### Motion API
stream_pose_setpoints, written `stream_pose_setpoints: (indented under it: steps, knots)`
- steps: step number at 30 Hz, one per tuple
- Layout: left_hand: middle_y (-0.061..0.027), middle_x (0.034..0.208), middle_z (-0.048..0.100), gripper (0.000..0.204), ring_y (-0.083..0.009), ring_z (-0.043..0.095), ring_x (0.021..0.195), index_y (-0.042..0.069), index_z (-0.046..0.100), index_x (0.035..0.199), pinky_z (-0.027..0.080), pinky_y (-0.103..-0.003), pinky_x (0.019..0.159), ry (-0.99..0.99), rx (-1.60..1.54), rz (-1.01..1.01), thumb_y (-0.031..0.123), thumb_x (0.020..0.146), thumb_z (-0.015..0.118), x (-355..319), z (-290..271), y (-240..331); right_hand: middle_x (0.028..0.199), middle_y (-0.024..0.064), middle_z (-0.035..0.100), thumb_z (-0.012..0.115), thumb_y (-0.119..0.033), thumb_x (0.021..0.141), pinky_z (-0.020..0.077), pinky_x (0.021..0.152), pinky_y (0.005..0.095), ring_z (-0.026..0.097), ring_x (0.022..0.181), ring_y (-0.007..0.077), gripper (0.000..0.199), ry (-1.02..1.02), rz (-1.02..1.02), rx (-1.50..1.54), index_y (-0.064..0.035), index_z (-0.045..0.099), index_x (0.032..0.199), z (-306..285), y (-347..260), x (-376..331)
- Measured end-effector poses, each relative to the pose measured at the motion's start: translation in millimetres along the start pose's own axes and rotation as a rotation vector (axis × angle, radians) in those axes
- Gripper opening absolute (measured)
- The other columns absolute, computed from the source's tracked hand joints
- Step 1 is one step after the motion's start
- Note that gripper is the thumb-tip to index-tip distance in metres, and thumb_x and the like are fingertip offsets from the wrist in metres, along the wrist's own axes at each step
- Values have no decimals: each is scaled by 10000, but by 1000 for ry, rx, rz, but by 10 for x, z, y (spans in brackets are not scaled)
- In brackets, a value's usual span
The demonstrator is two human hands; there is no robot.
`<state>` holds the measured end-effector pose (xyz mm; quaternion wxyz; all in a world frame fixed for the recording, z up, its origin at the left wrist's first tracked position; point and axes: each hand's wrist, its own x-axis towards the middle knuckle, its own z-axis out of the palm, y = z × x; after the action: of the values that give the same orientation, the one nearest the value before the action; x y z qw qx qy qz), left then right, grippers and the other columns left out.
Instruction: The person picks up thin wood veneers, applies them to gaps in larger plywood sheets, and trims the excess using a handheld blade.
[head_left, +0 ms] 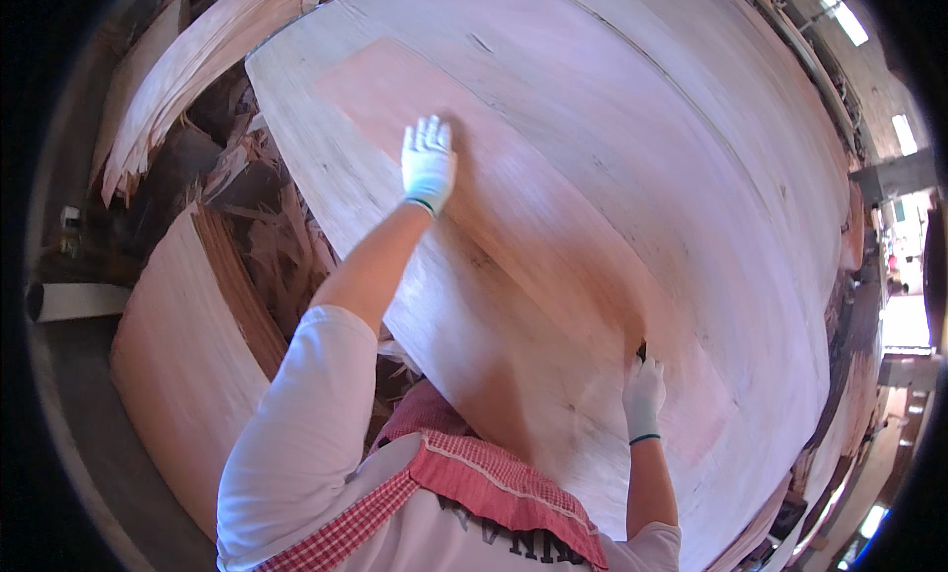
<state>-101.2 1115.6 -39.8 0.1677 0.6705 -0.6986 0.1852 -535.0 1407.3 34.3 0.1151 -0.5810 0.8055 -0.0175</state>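
Note:
My left hand [429,165], in a white glove with a green cuff edge, lies flat with its fingers stretched out. Under it is a long pinkish strip of wood veneer [533,187], which rests slantwise on a large pale veneer sheet [711,187]. My right hand [645,394], gloved the same way, is closed at the lower right part of the strip. A small dark tool [642,351] pokes out beyond its fingers; most of it is hidden in the grip, so its kind does not show.
Left of the sheet stands a stack of veneer [183,315], with torn veneer scraps [267,217] heaped beside it. A curved, ragged veneer piece [207,74] leans at the upper left. More veneer edges [839,404] and building beams [894,177] line the right side.

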Motion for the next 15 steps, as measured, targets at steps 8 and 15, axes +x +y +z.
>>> stream_pose_setpoints:
  steps: [8,15]
  knots:
    - [-134,1267,562,351,-333,502,1198,59,542,1211,399,-430,1022,-15,-507,-120,161,875,545,201,265,-429,776,161,696,487,-250,922,548,622,476,697,715,340,221,-160,-439,-80,-99,543,1073,569,-3243,1434]
    - [-117,1311,545,403,-309,505,1198,76,536,1259,401,-400,1027,-137,-493,-61,113,859,500,372,210,-371,974,217,684,443,-204,915,530,804,491,667,916,385,258,-236,-332,101,-53,618,1030,701,-4464,2227]
